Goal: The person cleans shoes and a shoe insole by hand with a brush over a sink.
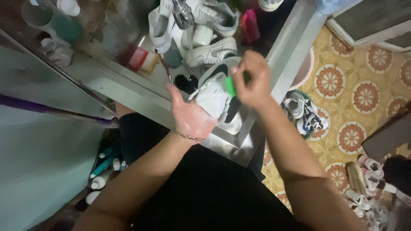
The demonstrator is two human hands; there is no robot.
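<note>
Two hands are working on a white-and-black sneaker [216,96] over the near corner of a steel sink [128,92].

The left hand [190,115] is cupping the sneaker from below, fingers curled around it. The right hand [252,81] is sitting just above the sneaker, closed around a small green brush [230,85] pressed against it. More white sneakers [212,51] are lying farther back in the sink, beneath the tap [183,13]. A pink brush [250,25] is lying at the sink's far edge.

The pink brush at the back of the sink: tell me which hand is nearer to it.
Right. The right hand, gripping a green brush, is just below the pink brush; the left hand is lower and further left, cradling the shoe.
</note>
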